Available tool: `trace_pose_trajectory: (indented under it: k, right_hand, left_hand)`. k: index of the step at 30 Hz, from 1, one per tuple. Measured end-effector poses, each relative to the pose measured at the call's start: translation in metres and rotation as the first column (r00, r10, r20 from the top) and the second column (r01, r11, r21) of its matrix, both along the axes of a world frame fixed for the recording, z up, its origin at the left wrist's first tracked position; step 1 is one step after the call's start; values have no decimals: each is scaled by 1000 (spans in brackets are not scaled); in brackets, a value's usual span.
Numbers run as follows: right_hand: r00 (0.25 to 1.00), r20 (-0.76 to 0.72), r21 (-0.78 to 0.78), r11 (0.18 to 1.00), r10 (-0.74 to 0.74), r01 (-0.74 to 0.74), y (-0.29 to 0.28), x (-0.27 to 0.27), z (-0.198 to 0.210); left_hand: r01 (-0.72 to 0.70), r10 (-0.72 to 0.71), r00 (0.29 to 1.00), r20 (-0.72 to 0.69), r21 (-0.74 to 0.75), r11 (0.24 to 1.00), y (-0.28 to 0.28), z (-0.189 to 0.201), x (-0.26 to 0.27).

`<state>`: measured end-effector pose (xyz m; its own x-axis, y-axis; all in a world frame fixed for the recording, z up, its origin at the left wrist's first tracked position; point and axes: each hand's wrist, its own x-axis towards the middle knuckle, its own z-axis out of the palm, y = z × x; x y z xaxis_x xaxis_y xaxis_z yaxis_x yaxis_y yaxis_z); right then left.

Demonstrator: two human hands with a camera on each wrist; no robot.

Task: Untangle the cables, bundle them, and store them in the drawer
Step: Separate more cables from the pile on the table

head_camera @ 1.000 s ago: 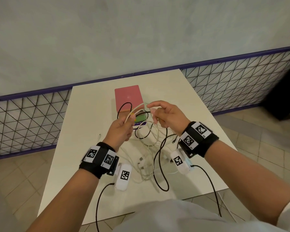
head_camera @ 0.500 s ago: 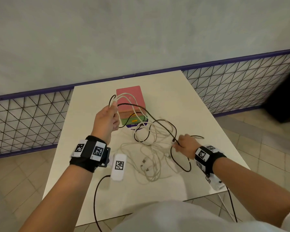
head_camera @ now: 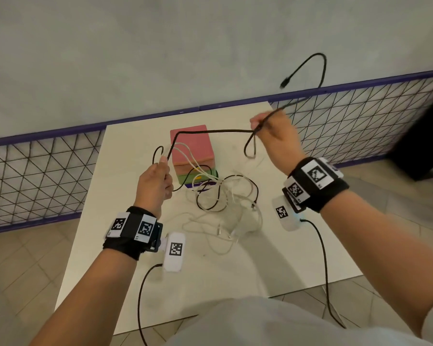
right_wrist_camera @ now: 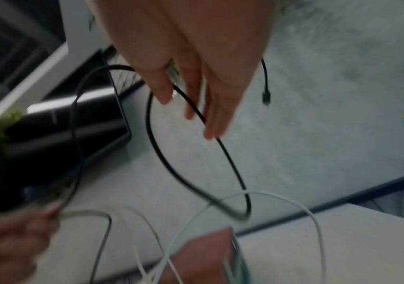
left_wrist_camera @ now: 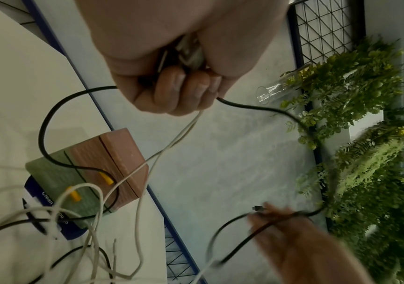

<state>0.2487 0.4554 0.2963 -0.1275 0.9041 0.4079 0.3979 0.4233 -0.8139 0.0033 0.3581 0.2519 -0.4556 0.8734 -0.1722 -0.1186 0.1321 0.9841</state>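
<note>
White tabletop (head_camera: 125, 196): right hand (head_camera: 276, 136) pinches thin black cable (head_camera: 210, 131), left hand (head_camera: 155, 182) fists cable ends, white cords (head_camera: 235, 211) tangled, small stacked drawer box (head_camera: 193, 156) shut, nothing bundled.

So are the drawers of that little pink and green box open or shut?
Shut: the pink and green drawer box shows both fronts flush, yellow handles facing out, nothing pulled forward.

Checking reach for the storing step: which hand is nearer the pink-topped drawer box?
Left. The left hand hovers just beside the pink-topped drawer box, gripping cables; the right hand is raised farther off to its right, pinching the black cable.
</note>
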Motion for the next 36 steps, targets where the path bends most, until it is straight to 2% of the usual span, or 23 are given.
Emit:
trace_pose_trajectory:
  k: [2,3,5,7,8,10,12,13,15,16,17,18,20,22,24,26,28,29,30,31,33,35,36]
  right_hand:
    - [958,282,-279,960,56,26,7,0,-29]
    - [890,427,-435,899,161,46,7,1,-46]
    - [641,640,-628,769,423,120,-3,2,-74]
    - [407,715,-660,741,568,125,-20,-1,-98]
    - [341,710,-677,731,616,89,-30,-3,-104]
    - [282,663,-729,684,694,29,-42,-6,-112]
    - [313,653,-732,681,689,29,-45,-5,-111]
    - [368,676,-691,723,638,17,-43,-4,-107]
    - [602,694,-484,875,395,-15,-39,-3,-86]
    - [726,633,-338,940,268,-53,-38,-3,-72]
    - [811,545,-203,972,213,-119,-36,-7,-56]
    - [838,493,-100,972,233,-211,-34,-13,-41]
    - [792,492,-60,921,362,-385,-31,-30,-17]
    - [740,475,-188,876,477,-444,-28,-41,-13]
    - [755,477,-301,891,450,-341,-20,-36,-31]
    - [718,602,-367,920,349,-140,-14,-20,-64]
    - [545,756,-450,893,363,28,-11,-1,-100]
    - [468,781,-502,861,413,77,-13,5,-112]
    - [446,768,-548,832,459,87,-12,9,-122]
    - [474,735,-580,812,485,67,-14,9,-124]
    - [619,648,-569,823,444,5,-13,5,-118]
    - [789,552,-472,881,270,28,-6,1,-100]
    - [841,521,-383,921,145,78,-2,1,-91]
  left_hand:
    - [-2,1,1000,17,3,1000,-1,-1,0]
    - [5,-5,1000,16,0,1000,-1,-1,0]
    - [24,-24,1000,4,-4,1000,-2,-1,0]
    - [37,-37,999,-6,-2,999,-3,-1,1]
    - [41,-41,999,-12,-1,999,-3,0,2]
    - [34,-34,999,-18,-1,999,-2,1,2]
    - [23,-23,999,-36,-4,1000,-2,3,3]
    - [29,-29,998,-54,-2,1000,-3,4,3]
    - [79,-77,990,-118,15,997,-5,6,4]
    - [121,-115,979,-170,24,992,-6,8,6]
    - [171,-159,959,-235,30,985,-6,9,9]
    - [228,-206,928,-311,34,973,-5,11,14]
    - [326,-279,863,-421,41,945,-5,17,25]
    - [334,-262,859,-439,95,938,-3,30,33]
    - [264,-182,914,-361,191,945,-1,49,33]
    - [152,-83,968,-236,289,945,2,70,22]
    - [51,-6,992,-127,360,932,4,87,9]
    - [28,11,995,-98,386,922,4,94,3]
    - [21,19,995,-98,401,916,4,97,-1]
    - [30,18,993,-116,399,916,4,98,-2]
    - [55,6,986,-166,361,931,3,93,-1]
    - [65,-8,984,-177,318,946,3,83,2]
    - [66,-14,985,-171,298,952,3,77,5]
